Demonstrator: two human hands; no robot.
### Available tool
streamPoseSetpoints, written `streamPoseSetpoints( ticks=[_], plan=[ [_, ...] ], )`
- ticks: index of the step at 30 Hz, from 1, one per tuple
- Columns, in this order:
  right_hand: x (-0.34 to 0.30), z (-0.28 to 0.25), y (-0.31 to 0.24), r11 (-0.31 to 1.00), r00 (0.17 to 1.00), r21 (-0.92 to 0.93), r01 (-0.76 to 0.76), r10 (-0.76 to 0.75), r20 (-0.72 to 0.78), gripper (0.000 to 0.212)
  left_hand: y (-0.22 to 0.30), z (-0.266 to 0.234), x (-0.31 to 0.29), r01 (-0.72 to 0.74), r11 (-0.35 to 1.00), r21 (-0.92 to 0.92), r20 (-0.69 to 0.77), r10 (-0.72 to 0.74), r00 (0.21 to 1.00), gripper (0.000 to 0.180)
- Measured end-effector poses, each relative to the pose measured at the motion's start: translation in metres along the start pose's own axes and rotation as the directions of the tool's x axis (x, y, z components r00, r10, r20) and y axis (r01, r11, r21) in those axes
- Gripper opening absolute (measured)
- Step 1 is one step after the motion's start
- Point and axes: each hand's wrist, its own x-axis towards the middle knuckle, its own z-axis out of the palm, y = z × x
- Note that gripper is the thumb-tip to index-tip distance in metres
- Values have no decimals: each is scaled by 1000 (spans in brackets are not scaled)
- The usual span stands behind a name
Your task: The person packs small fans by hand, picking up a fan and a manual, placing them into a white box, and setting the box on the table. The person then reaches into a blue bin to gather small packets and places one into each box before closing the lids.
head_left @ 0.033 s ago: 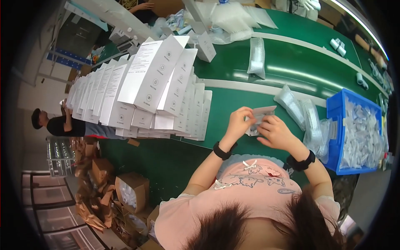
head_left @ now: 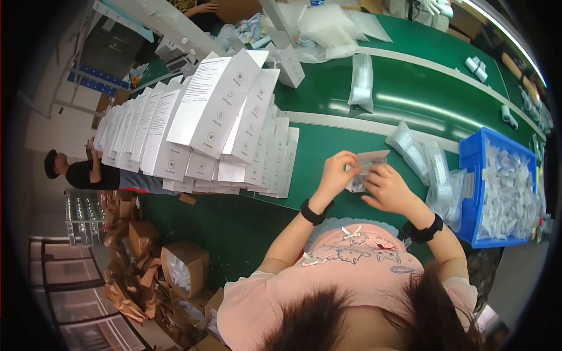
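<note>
Over the green table, a small white box [head_left: 373,157] with a raised flap is held between my two hands. My left hand [head_left: 338,176] pinches at its left side, thumb and fingers bent inward. On the other side, my right hand [head_left: 387,186] has its fingers curled over the box, covering most of it. Something greyish shows in the gap between the hands, too hidden to name. Right of my hands lie bubble-wrapped packs [head_left: 407,147], the nearest things that I am not touching.
Stacked white cartons [head_left: 213,105] rise at the left. A blue bin [head_left: 473,193] of small bagged parts stands at the right. One wrapped pack [head_left: 362,85] lies on the green conveyor beyond a metal rail. Another person [head_left: 93,172] stands at the far left, near cardboard boxes [head_left: 181,269].
</note>
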Motion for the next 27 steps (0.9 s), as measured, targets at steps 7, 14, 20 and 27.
streamPoseSetpoints(
  ticks=[7,14,20,27],
  plan=[
    [-7,1,12,996,989,-51,-79,72,-129,65,-9,-2,1,106,988,-115,13,-105,994,11],
    [-3,27,47,609,781,641,-467,624,-23,104,-17,-7,32,167,977,-133,70,-159,985,14],
    [25,-13,98,466,741,759,-454,670,32,110,-36,-1,118,91,695,-713,-240,-364,900,53],
    [75,-24,199,444,543,848,-289,806,-237,103,-143,47,218,391,673,628,-433,-115,894,62]
  ],
)
